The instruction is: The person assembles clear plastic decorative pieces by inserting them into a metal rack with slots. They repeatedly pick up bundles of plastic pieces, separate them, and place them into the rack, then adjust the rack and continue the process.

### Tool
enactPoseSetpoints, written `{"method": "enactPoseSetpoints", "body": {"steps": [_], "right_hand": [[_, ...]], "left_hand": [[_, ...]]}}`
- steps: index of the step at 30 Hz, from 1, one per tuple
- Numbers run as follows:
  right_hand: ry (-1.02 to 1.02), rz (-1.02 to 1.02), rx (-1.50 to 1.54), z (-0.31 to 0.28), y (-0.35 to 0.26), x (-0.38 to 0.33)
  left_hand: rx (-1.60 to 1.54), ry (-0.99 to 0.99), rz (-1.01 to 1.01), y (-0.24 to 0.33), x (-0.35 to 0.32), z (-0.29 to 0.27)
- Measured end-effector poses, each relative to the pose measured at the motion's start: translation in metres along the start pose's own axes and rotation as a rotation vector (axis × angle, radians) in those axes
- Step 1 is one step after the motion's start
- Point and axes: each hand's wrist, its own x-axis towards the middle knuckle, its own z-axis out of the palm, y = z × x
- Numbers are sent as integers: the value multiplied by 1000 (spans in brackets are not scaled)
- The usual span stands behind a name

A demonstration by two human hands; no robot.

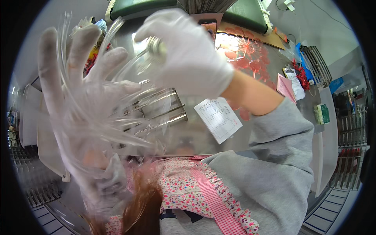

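Note:
My left hand [84, 88], in a white glove, is raised at the left with its fingers spread wide. Clear, shiny plastic strands [105, 113] loop across its palm and pass between the fingers, smeared by motion. Higher up and to the right, my white-gloved right hand [188, 55] is closed, fingers curled. A small pale ringed end of clear plastic [156, 47] shows at its fingers, and strands run from there toward the left hand. Beneath both hands, a slatted metal rack [162, 109] lies on the table, partly covered by the strands.
A printed paper slip [218, 119] lies on the grey metal table [188, 143]. Red translucent round pieces [250, 53] spread at the far right, near a phone [210, 29]. Pink paper [286, 87], red strands [301, 76] and another metal rack [316, 64] sit at the right edge. A green conveyor belt [246, 15] stands behind.

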Motion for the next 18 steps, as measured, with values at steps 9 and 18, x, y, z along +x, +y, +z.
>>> {"method": "enactPoseSetpoints", "body": {"steps": [9, 18], "right_hand": [[113, -530, -227, -38, -29, 42], [15, -328, -322, -26, -23, 8]], "left_hand": [[-323, -229, -377, -63, -33, -102], [437, 42, -504, -51, -30, -48]]}}
